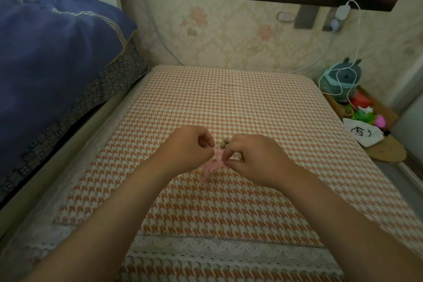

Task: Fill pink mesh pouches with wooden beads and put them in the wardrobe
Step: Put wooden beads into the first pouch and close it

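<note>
A small pink mesh pouch [214, 163] hangs between my two hands over the orange houndstooth mattress [229, 103]. My left hand [191, 146] pinches its top edge from the left. My right hand [249, 155] pinches the same edge from the right. Two brown wooden beads [223, 144] lie on the mattress just behind my fingertips, between the hands. Much of the pouch is hidden by my fingers, and its lower part is blurred.
A blue quilt [52, 52] is piled on the higher bed at left. At right a low wooden stand [386, 151] holds a grey plush toy [343, 80], a white drawstring bag [362, 133] and small colourful toys. A white charger cable [357, 36] hangs from the wall.
</note>
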### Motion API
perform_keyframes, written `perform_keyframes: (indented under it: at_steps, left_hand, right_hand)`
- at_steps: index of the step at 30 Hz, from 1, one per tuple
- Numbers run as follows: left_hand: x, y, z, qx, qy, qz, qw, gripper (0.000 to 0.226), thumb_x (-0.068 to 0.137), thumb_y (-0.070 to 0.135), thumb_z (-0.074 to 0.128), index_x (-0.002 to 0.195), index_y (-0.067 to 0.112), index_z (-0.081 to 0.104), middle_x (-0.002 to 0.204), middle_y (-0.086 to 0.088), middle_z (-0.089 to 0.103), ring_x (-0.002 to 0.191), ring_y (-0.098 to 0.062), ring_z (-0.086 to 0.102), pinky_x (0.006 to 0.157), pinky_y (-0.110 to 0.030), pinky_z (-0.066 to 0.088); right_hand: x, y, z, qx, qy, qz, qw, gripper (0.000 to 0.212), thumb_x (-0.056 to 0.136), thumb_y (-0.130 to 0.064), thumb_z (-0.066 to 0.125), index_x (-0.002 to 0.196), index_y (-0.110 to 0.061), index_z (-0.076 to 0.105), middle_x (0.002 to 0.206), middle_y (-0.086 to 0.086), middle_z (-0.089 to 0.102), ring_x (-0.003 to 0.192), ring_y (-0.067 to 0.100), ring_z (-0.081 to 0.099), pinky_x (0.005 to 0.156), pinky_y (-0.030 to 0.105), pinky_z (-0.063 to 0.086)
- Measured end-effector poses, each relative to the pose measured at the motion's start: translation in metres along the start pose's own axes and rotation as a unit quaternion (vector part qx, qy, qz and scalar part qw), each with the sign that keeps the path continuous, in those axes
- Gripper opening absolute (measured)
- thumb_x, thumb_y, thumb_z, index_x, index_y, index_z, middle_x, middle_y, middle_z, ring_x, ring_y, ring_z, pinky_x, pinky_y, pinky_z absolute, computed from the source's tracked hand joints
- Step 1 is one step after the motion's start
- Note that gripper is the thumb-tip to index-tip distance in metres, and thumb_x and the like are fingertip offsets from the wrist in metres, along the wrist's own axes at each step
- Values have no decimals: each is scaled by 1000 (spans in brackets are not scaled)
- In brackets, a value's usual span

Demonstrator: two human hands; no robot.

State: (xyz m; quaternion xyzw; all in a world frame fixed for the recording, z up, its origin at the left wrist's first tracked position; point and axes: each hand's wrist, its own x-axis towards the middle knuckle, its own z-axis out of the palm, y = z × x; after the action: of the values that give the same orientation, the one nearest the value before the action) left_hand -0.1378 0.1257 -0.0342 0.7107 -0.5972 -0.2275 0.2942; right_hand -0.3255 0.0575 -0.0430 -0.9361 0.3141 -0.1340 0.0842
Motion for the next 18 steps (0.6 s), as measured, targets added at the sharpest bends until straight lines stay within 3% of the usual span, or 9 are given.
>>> perform_keyframes:
  at_steps: [4,8,12,14,18]
  left_hand:
    - [2,11,12,32,-51,25,998,10,85,15,65,86,22,71,76,9,67,67,-2,60,53,-14,40]
    - [10,19,26,43,-115,36,992,9,87,23,65,89,17,71,80,6,68,69,-7,60,57,-19,44]
    - [28,20,37,17,-109,36,993,16,90,30,64,88,15,69,81,4,64,73,-13,58,66,-29,48]
    - [39,16,44,34,-79,33,996,10,92,28,62,88,20,67,85,7,63,78,-14,60,67,-29,49]
    - [54,3,64,73,-53,18,996,6,90,27,66,86,30,62,88,9,62,86,-16,62,71,-28,47]
  right_hand:
    - [-3,13,0,67,-62,39,995,9,89,-33,73,97,-37,77,90,-29,59,74,-16,45,74,20,41]
    - [-9,26,-4,136,-87,84,983,19,86,-16,75,92,-35,77,78,-24,61,75,-18,56,65,9,41]
    - [-7,46,-1,156,-27,118,980,24,85,-17,76,84,-40,68,90,-19,68,78,-8,61,75,27,54]
    - [-6,55,5,117,-7,150,982,19,86,-20,72,91,-38,69,93,-21,68,83,-1,62,78,35,56]
    - [-2,62,18,59,0,171,984,18,91,-27,65,107,-35,72,106,-14,70,97,13,65,80,35,55]
